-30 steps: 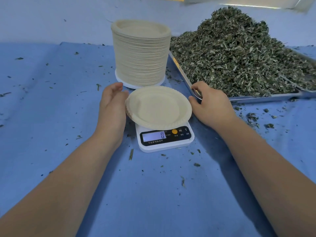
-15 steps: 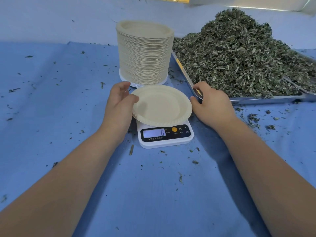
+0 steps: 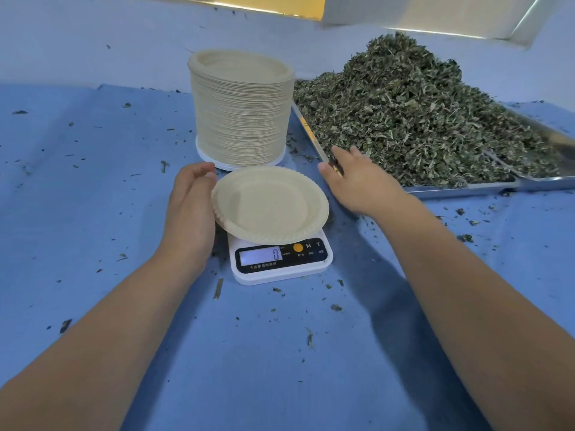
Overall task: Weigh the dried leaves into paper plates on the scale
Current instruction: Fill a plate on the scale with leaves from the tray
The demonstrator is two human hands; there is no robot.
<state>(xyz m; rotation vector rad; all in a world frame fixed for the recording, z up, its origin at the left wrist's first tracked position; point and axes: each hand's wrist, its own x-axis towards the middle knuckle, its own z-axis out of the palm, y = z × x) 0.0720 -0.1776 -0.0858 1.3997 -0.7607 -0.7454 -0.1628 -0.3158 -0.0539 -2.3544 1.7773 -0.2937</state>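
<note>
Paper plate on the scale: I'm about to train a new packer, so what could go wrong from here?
The left hand lies against the rim of the paper plate; any pressure would skew the scale, now reading 0. The plate overhangs the scale, so leaves dropped off-centre might tip it. The right hand reaches for the heaped dried leaves; a handful could shed bits onto the blue cloth.
</note>
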